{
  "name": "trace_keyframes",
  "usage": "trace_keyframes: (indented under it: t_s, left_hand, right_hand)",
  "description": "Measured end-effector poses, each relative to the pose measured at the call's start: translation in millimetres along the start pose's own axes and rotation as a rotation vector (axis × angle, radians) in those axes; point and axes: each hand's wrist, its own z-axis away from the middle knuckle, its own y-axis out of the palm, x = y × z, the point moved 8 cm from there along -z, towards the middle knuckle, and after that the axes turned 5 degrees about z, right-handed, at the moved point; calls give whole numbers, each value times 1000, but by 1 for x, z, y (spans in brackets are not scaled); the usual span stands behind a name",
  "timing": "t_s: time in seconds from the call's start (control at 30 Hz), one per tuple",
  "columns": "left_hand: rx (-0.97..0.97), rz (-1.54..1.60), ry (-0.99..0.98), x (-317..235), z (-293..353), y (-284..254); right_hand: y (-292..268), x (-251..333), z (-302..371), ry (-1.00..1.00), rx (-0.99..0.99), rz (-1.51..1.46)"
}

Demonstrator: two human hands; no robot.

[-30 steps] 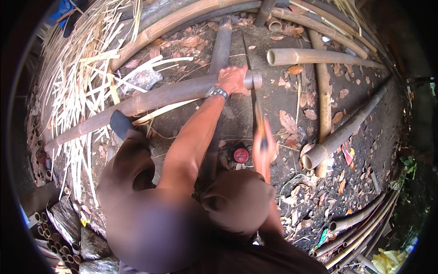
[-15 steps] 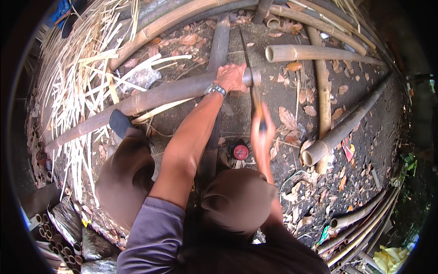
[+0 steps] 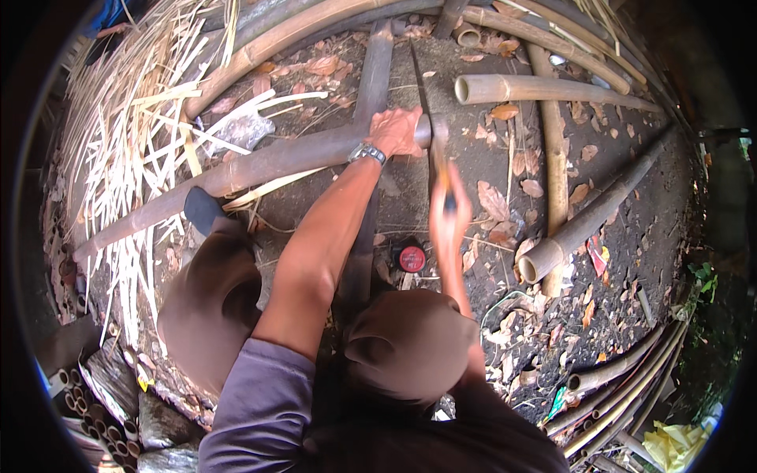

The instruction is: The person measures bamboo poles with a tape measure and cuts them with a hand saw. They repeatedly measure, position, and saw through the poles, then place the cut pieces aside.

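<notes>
A dark bamboo pole (image 3: 292,163) lies slanting across the ground, its right end resting over another dark pole (image 3: 374,79). My left hand (image 3: 396,132), with a watch at the wrist, is wrapped over the bamboo close to that end. Just right of those fingers, a handsaw's long thin blade (image 3: 419,75) crosses the bamboo's tip. My right hand (image 3: 452,221), smeared by motion, grips the saw's handle. How deep the blade sits in the bamboo I cannot tell. My left foot, in a dark shoe (image 3: 203,210), is against the pole further left.
A round red-topped container (image 3: 410,258) stands between my knees. Pale bamboo strips (image 3: 142,173) pile up on the left. Cut bamboo poles (image 3: 544,88) lie at the right and far side, more (image 3: 619,374) at lower right. Dry leaves (image 3: 493,201) litter the soil.
My right hand and the saw have shifted slightly away from me. My left hand stays on the bamboo; the whole view has moved a little.
</notes>
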Motion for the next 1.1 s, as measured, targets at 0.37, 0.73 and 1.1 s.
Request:
trace_keyframes:
  t_s: [0.37, 0.73, 1.1]
  left_hand:
    - [-10, -13, -26, 14, 7, 1]
    - [-127, -98, 34, 16, 21, 12]
    - [-566, -43, 331, -27, 87, 30]
  right_hand:
    - [-122, -24, 204, 252, 141, -27]
    - [-30, -32, 75, 330, 189, -67]
    - [49, -48, -14, 289, 179, -7]
